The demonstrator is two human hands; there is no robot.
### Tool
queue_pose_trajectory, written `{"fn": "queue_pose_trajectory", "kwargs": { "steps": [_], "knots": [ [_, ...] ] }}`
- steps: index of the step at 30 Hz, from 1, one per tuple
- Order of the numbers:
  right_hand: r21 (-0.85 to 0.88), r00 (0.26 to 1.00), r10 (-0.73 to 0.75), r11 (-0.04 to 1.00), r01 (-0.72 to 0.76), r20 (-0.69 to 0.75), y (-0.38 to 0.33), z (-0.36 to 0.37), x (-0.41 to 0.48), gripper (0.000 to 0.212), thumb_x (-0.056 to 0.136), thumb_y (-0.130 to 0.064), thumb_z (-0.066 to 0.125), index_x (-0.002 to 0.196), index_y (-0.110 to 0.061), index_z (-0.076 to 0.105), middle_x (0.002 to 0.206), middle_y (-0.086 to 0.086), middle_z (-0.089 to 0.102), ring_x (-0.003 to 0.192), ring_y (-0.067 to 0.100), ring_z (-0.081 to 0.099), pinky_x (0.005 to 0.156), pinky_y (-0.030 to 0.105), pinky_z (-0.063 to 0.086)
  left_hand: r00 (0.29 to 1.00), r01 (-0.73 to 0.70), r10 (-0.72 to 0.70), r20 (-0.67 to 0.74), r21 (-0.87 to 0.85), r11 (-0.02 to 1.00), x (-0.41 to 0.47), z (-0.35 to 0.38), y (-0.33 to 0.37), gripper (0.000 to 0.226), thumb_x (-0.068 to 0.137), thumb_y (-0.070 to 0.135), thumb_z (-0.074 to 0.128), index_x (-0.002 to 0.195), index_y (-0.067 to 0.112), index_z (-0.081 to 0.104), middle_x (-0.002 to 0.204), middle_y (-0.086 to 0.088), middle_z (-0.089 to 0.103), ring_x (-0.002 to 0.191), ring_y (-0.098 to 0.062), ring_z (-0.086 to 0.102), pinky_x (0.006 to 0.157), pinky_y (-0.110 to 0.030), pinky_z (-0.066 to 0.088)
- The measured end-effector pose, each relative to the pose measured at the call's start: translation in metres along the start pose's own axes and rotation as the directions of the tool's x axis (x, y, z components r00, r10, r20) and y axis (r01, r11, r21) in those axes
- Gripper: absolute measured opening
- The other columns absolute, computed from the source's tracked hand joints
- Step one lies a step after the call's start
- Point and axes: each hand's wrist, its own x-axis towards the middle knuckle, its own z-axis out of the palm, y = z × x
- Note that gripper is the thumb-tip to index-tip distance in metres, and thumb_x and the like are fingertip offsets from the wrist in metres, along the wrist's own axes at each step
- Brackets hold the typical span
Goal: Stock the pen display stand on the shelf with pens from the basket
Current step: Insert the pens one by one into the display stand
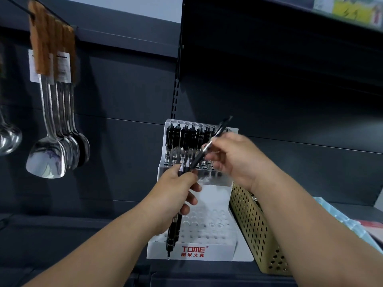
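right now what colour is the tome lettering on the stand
Red, on the white pen display stand; only the head view shows it.

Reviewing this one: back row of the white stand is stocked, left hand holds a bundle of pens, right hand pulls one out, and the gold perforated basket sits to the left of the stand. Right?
One thing is off. In the head view the gold perforated basket sits to the right of the white stand, not the left. The rest holds: the back row is stocked, the left hand holds a bundle of pens, and the right hand has one pen.

Stand's (215,195) front holes seemingly free; basket (255,228) flanks.
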Motion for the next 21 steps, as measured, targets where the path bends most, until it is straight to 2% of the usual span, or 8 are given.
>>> {"fn": "queue_pose_trajectory", "kwargs": {
  "steps": [3, 6, 9, 12, 16, 21],
  "knots": [
    [-0.083, 0.968, -0.153, 0.987, 0.139, -0.198, -0.008, -0.012, 0.01, 0.009, 0.1, -0.015, 0.051, 0.095, -0.013, 0.057, 0.087, 0.005, 0.063, 0.067, 0.01, 0.059, 0.055, 0.019, 0.049, 0.999, -0.007, 0.007, -0.032, -0.003, 1.0, 0.003, -0.004, -0.005, 0.014, 0.096, 0.017, 0.047, 0.103, 0.014, 0.059, 0.075, -0.003, 0.061, 0.053, -0.014, 0.049, 0.041, -0.022, 0.033],
    [-0.25, 0.911, -0.301, 0.94, 0.232, -0.284, -0.008, -0.02, 0.022, 0.008, 0.1, -0.018, 0.051, 0.094, -0.017, 0.057, 0.089, 0.003, 0.064, 0.072, 0.012, 0.063, 0.06, 0.024, 0.054, 1.0, -0.018, 0.017, -0.022, -0.018, 1.0, 0.006, -0.007, -0.008, 0.017, 0.099, 0.02, 0.046, 0.101, 0.009, 0.06, 0.071, -0.004, 0.059, 0.054, -0.014, 0.05, 0.045, -0.024, 0.037],
    [-0.397, 0.884, -0.372, 0.885, 0.244, -0.284, -0.006, -0.022, 0.032, 0.009, 0.098, -0.021, 0.053, 0.093, -0.015, 0.055, 0.086, 0.006, 0.065, 0.079, 0.024, 0.068, 0.074, 0.043, 0.058, 1.0, -0.016, 0.015, -0.012, -0.072, 0.997, 0.007, -0.009, -0.009, 0.021, 0.1, 0.023, 0.047, 0.099, 0.008, 0.06, 0.07, -0.005, 0.056, 0.056, -0.015, 0.05, 0.052, -0.029, 0.048],
    [-0.496, 0.876, -0.409, 0.833, 0.244, -0.255, -0.004, -0.019, 0.038, 0.012, 0.097, -0.022, 0.054, 0.09, -0.013, 0.054, 0.089, 0.014, 0.066, 0.086, 0.035, 0.068, 0.076, 0.051, 0.057, 1.0, -0.012, 0.011, -0.009, -0.109, 0.994, 0.006, -0.011, -0.009, 0.022, 0.1, 0.026, 0.047, 0.1, 0.009, 0.061, 0.07, -0.006, 0.056, 0.056, -0.016, 0.05, 0.063, -0.038, 0.057],
    [-0.589, 0.888, -0.412, 0.776, 0.225, -0.203, 0.004, -0.015, 0.047, 0.013, 0.096, -0.023, 0.054, 0.088, -0.013, 0.053, 0.09, 0.018, 0.066, 0.085, 0.038, 0.067, 0.071, 0.052, 0.057, 1.0, -0.01, 0.008, -0.014, -0.135, 0.991, 0.006, -0.016, -0.01, 0.021, 0.1, 0.025, 0.047, 0.099, 0.008, 0.06, 0.068, -0.006, 0.055, 0.052, -0.015, 0.049, 0.067, -0.042, 0.058],
    [-0.648, 0.896, -0.403, 0.736, 0.195, -0.188, 0.013, -0.014, 0.056, 0.016, 0.098, -0.025, 0.054, 0.093, -0.01, 0.053, 0.089, 0.015, 0.065, 0.083, 0.034, 0.068, 0.065, 0.044, 0.055, 1.0, -0.019, 0.017, -0.017, -0.145, 0.989, 0.008, -0.02, -0.011, 0.02, 0.1, 0.026, 0.048, 0.097, 0.01, 0.061, 0.07, -0.006, 0.055, 0.052, -0.014, 0.05, 0.063, -0.039, 0.059]
  ]
}}
